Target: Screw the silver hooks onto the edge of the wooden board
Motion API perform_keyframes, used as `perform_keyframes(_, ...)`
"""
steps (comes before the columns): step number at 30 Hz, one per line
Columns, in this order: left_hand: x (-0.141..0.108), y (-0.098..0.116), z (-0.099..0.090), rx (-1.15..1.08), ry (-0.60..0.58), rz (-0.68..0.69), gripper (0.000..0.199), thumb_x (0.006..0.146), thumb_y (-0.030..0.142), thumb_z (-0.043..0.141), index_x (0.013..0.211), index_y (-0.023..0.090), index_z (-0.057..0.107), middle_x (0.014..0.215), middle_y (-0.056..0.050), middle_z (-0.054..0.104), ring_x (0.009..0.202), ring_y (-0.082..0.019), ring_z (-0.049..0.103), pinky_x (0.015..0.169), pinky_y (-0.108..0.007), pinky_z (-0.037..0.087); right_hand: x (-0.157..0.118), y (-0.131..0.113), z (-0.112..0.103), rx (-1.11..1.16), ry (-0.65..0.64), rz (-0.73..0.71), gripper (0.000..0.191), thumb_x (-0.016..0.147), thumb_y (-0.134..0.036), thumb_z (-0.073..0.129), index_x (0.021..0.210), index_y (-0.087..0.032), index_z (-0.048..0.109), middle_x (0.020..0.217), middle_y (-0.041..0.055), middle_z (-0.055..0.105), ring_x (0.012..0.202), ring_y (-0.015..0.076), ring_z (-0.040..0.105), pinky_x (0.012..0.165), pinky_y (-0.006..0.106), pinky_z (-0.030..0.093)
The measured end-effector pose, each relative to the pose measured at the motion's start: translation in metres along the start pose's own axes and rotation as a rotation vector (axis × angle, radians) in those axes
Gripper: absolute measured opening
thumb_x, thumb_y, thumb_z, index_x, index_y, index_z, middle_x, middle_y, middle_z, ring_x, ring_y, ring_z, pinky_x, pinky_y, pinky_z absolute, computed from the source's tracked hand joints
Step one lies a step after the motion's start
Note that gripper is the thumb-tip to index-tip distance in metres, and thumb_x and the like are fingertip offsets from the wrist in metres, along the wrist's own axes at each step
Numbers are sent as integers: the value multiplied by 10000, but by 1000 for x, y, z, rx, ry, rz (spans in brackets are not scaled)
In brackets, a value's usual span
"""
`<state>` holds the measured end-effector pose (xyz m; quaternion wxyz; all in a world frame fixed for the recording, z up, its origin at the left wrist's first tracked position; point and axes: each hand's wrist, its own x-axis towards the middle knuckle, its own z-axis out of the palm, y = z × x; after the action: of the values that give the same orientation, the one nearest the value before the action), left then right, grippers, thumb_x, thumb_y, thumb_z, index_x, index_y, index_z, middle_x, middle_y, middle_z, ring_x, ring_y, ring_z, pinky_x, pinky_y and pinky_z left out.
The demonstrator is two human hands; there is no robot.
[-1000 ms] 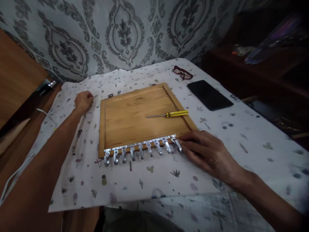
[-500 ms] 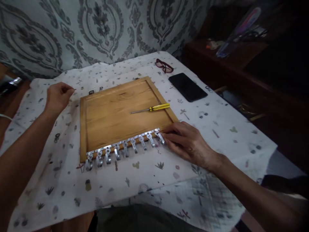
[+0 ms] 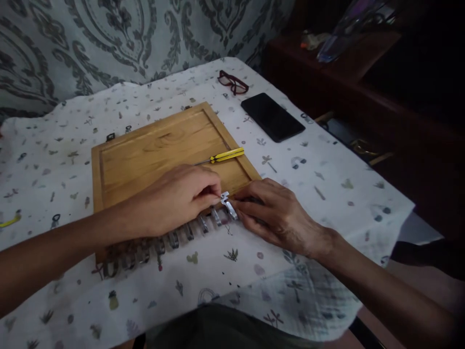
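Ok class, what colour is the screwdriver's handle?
The steel-shafted screwdriver's handle is bright yellow, clearest in the head view.

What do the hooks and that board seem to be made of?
The hooks look like bare metal, perhaps aluminium or plated steel, judging by their silvery shine. The board looks like solid wood with a clear satin finish: honey-coloured grain shows under a soft sheen.

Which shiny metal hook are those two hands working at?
On the honey-coloured wooden board, find the row of silver metal hooks along its near edge. The rightmost hook, between the left hand and the right hand, ends the row.
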<state>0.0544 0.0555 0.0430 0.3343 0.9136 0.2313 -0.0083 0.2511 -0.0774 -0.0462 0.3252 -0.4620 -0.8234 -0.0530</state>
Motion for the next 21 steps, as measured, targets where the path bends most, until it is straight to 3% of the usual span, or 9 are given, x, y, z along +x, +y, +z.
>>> perform_keyframes(6,9,-4,11,21,-19,-19,221,913,98,709,718,188,657,730,45,670,654,-115,555,647,-282,385,-1,-1,0,8,-9,11,151,1030,-170,578,1076,-156,721,975,87,735,872,188,678,776,355,561)
perform_keyframes(21,11,-8,27,14,25,-57,221,898,111,724,705,201,665,708,33,669,678,-143,557,629,-298,380,-1,-1,1,15,-6,12,150,1034,-175,574,1054,-159,721,966,85,740,866,184,684,772,356,556)
